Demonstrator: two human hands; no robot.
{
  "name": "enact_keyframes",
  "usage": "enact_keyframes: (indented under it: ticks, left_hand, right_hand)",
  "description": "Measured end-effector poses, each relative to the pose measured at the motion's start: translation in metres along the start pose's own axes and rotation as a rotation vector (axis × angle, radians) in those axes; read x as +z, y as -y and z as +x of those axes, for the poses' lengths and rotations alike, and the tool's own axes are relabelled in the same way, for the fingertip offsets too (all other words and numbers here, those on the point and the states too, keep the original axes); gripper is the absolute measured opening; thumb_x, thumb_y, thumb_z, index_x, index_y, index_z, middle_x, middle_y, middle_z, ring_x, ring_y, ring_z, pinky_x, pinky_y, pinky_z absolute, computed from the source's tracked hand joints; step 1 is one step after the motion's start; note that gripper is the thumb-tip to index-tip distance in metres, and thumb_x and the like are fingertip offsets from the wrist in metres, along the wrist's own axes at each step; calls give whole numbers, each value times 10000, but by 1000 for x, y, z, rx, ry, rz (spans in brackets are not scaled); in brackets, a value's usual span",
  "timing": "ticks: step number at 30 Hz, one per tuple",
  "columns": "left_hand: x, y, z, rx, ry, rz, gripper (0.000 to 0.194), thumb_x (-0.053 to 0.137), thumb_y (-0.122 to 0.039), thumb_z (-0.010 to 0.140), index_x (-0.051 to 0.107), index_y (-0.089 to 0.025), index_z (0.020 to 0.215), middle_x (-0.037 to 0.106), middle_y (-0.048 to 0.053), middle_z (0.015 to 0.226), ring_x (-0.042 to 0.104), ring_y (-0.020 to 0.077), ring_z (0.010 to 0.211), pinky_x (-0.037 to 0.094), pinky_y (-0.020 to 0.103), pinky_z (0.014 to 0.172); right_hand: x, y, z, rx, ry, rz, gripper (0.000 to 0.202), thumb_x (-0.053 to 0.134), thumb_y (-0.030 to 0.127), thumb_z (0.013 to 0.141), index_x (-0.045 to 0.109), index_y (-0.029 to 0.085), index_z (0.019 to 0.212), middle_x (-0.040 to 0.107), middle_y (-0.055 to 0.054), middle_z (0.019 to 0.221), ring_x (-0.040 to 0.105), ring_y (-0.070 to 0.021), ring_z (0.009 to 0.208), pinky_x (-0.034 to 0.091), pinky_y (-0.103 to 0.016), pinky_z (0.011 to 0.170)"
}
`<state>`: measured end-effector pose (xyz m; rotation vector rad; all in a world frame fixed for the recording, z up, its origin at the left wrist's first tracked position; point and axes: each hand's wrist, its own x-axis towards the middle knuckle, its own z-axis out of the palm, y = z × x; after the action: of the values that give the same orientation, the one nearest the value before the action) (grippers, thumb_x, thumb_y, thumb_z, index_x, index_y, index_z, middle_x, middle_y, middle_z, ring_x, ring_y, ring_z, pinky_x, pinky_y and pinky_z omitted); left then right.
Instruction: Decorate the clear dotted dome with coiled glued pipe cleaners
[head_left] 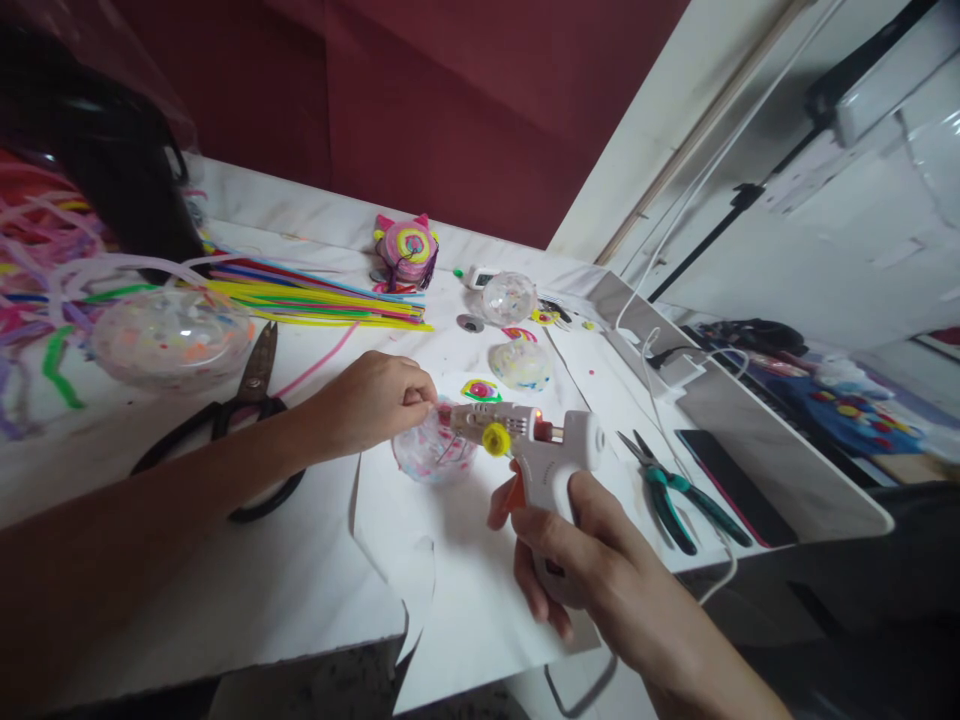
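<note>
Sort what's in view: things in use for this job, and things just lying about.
Seemingly in use:
glue gun in the right hand
clear ball by the left hand
paper beneath

Seemingly lying about:
scissors
pliers
pink toy

"Is any lettering showing on the white, pistol-shaped plastic glue gun (553, 467)?"
"Nothing is reading clearly anywhere (the small, white, rectangular plastic gadget (480, 277) is appearing too tiny)."

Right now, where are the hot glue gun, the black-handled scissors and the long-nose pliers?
Hot glue gun (546, 458), head view: on its white body.
Black-handled scissors (253, 386), head view: near the pivot.
Long-nose pliers (679, 483), head view: on a teal handle.
</note>
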<state>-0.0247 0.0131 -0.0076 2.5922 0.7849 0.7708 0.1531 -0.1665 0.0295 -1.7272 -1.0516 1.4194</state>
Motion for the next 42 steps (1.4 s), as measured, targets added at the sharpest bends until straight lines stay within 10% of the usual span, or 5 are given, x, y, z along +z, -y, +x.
enact_keyframes:
  ticks: [42]
  left_hand:
    - [0,0,-1,-2,-19,-29,295,511,-148,730,783,-202,830,702,-26,670,586,123,597,410,230,605]
  right_hand:
    - [1,-7,-1,-47,-11,-8,356,561,518,854,493,193,981,559,50,477,465,-97,383,365,-206,388]
